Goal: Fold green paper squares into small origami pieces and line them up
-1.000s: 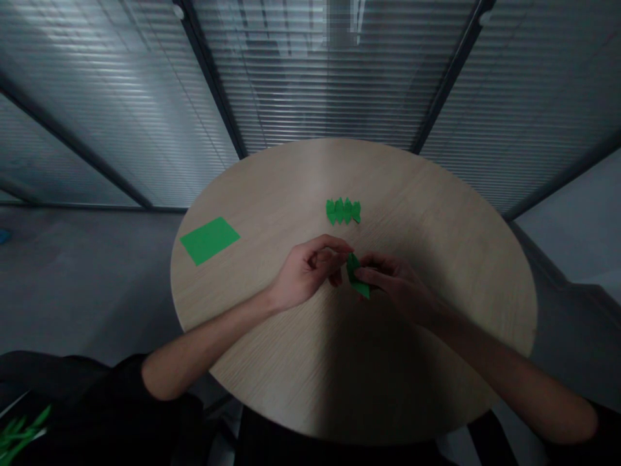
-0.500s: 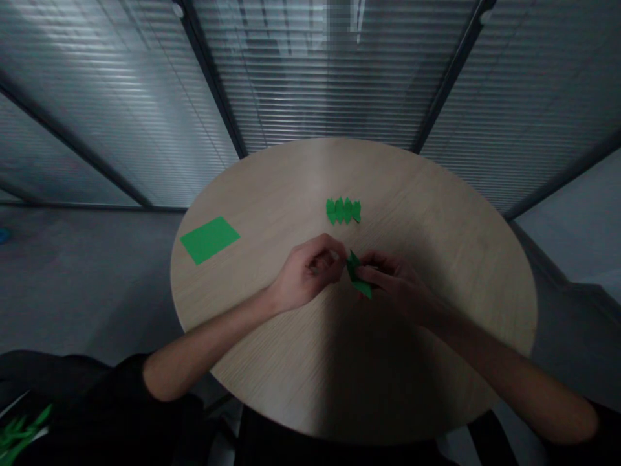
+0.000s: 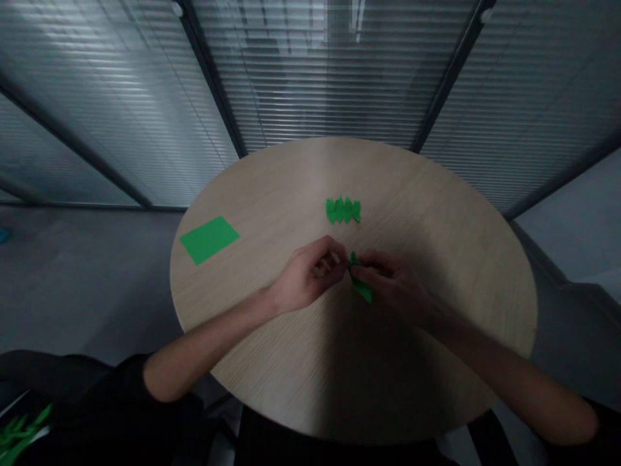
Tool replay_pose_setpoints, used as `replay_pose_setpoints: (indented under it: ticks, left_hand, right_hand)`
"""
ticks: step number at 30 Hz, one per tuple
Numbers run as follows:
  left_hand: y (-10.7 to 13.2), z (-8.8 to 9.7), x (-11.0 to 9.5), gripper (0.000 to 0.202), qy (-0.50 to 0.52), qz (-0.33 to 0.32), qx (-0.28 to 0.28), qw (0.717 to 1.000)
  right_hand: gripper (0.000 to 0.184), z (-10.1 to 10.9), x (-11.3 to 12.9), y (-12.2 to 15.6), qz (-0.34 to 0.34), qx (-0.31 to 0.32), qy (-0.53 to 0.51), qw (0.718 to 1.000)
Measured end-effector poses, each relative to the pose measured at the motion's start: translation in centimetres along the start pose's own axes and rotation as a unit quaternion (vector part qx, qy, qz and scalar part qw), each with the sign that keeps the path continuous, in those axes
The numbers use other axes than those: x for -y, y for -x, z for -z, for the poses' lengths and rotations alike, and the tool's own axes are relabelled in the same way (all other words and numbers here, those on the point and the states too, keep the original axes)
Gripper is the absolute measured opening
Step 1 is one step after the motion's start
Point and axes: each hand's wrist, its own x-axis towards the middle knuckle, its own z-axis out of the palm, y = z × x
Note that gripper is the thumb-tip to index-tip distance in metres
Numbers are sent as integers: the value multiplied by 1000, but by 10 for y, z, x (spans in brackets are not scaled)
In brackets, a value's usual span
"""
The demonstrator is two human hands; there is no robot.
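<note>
A small piece of folded green paper (image 3: 361, 289) is held above the near middle of the table. My right hand (image 3: 398, 281) is closed on it from the right, thumb in front. From the left, my left hand (image 3: 310, 272) meets the paper's upper left edge with thumb and forefinger pinched together. The fingertips hide part of the paper's upper end. Just beyond my hands, several small folded green paper pieces (image 3: 343, 210) with pointed ends lie side by side in a row.
A flat green paper sheet (image 3: 210, 240) lies near the left edge of the round wooden table (image 3: 272, 369). Glass partitions with blinds (image 3: 310, 97) stand behind the table. More green pieces (image 3: 24, 433) show at the lower left corner, beside a dark sleeve.
The folded paper has turned slightly in my fingers, and its upper end looks more creased and bunched. My right thumb has shifted a little left. The things on the table stay put.
</note>
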Motion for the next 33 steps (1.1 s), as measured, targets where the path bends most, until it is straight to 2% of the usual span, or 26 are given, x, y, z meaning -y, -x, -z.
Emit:
replay_pose_setpoints:
  ticks: [4, 11, 22, 33]
  left_hand:
    - [1, 0, 0, 6, -18, -31, 3, 999]
    - [2, 0, 6, 5, -68, -139, -15, 988]
    - [1, -1, 3, 5, -94, -172, -37, 980]
    - [3, -1, 7, 8, -107, -216, -47, 969]
  right_hand:
    - [18, -1, 5, 2, 39, -6, 25, 999]
    - [17, -1, 1, 1, 56, -30, 50, 997]
    - [16, -4, 1, 2, 64, -47, 19, 997]
    - [19, -5, 0, 1, 42, -63, -36, 997]
